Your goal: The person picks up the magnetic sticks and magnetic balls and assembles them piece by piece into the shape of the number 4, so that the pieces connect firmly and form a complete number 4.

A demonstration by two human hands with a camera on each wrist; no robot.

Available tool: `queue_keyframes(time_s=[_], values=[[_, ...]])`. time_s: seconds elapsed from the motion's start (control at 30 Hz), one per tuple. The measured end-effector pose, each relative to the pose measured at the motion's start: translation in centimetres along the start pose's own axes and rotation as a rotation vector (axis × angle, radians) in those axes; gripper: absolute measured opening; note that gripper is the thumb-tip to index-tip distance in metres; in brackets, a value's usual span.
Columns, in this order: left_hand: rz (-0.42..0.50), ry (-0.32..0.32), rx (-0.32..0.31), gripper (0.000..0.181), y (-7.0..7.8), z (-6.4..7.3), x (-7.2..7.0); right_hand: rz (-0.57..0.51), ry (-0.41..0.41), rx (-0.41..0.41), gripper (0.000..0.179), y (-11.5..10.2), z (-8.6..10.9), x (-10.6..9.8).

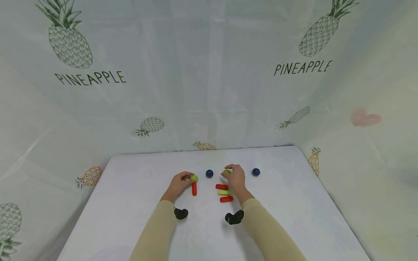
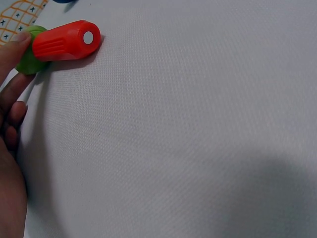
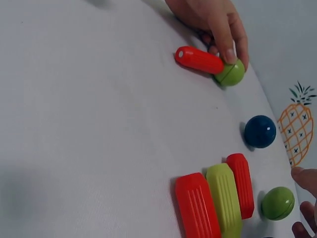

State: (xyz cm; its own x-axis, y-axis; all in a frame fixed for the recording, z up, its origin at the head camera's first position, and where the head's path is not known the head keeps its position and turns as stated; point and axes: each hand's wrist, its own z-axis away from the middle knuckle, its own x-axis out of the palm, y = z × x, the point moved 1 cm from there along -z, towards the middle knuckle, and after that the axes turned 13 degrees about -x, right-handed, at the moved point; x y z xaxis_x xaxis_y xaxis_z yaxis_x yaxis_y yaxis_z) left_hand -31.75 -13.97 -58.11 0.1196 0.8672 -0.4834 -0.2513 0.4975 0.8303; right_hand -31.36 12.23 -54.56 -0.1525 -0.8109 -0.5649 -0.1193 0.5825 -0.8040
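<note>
My left hand (image 1: 177,185) pinches a green ball (image 2: 30,64) between thumb and finger. One end of a red rod (image 2: 67,42) meets that ball; its other end shows a small white disc. My right hand (image 1: 236,177) is over a second green ball (image 3: 278,203), its fingertips spread around it and seemingly apart from it in the right wrist view. Just nearer than this ball, a red rod (image 1: 221,186), a yellow-green rod (image 1: 224,193) and another red rod (image 1: 226,199) lie side by side. Part of the second ball is hidden by the right hand in the head view.
One dark blue ball (image 1: 209,173) sits between the hands, and another dark blue ball (image 1: 256,172) lies right of the right hand. Everything rests on a white table (image 1: 137,203). A pineapple-print curtain (image 1: 196,72) hangs behind the table's far edge.
</note>
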Motion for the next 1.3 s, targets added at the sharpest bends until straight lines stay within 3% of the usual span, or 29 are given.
queue_keyframes(time_s=[0.63,1.07,1.3], values=[[0.016,-0.017,-0.028,0.030,-0.5,-0.2,0.2,0.012,-0.026,0.137,0.025,1.6,-0.5,0.2],[0.019,-0.005,-0.042,0.030,-0.2,0.2,0.1,0.078,-0.018,0.129,0.024,1.3,-0.2,0.4],[0.008,0.002,-0.014,0.029,0.0,0.1,0.0,0.061,-0.024,0.161,0.025,1.2,-0.3,0.3]])
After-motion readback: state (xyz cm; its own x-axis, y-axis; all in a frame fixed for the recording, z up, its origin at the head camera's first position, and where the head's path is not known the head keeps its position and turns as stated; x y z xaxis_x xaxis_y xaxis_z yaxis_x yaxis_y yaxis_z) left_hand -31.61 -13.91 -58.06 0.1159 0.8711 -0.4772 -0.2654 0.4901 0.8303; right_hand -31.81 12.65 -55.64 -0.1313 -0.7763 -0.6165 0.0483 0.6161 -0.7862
